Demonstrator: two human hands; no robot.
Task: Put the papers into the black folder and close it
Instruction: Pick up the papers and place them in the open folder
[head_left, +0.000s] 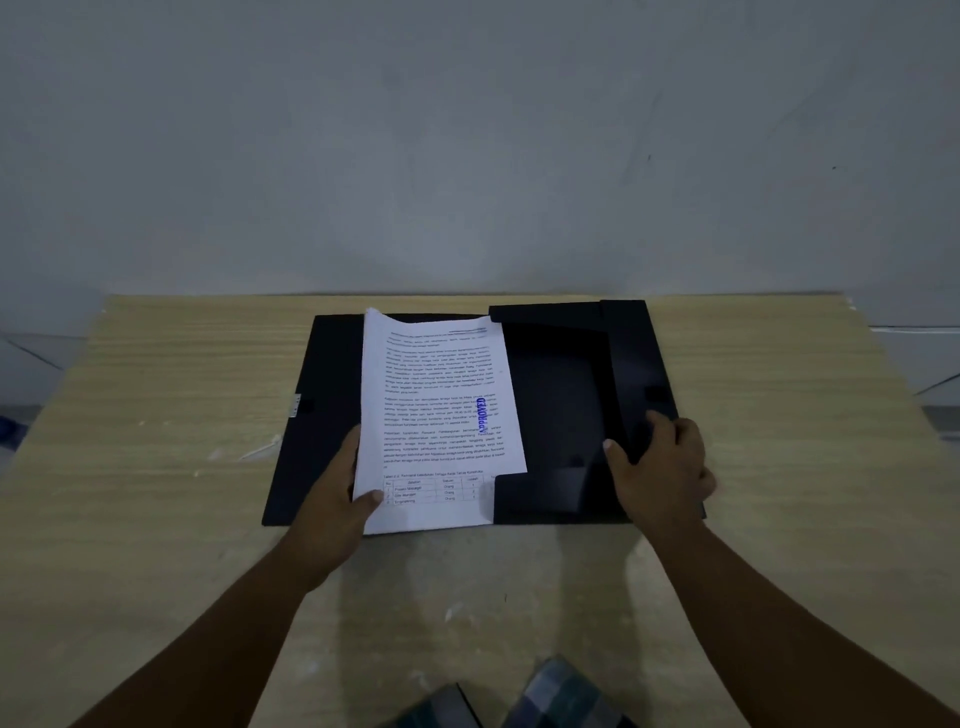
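Note:
The black folder (561, 395) lies open and flat on the wooden table, its inner flaps on the right half. A stack of white printed papers (436, 410) with a blue "APPROVED" stamp lies across the folder's middle, its right edge tucked under the top and bottom flaps. My left hand (337, 483) grips the stack's lower left edge, thumb on top. My right hand (660, 462) holds the folder's right side flap near its lower end, thumb on the inside.
The light wooden table (182, 467) reaches from a grey wall at the back to me. A small pale scrap (260, 448) lies left of the folder. Checked cloth (556, 696) shows at the bottom edge.

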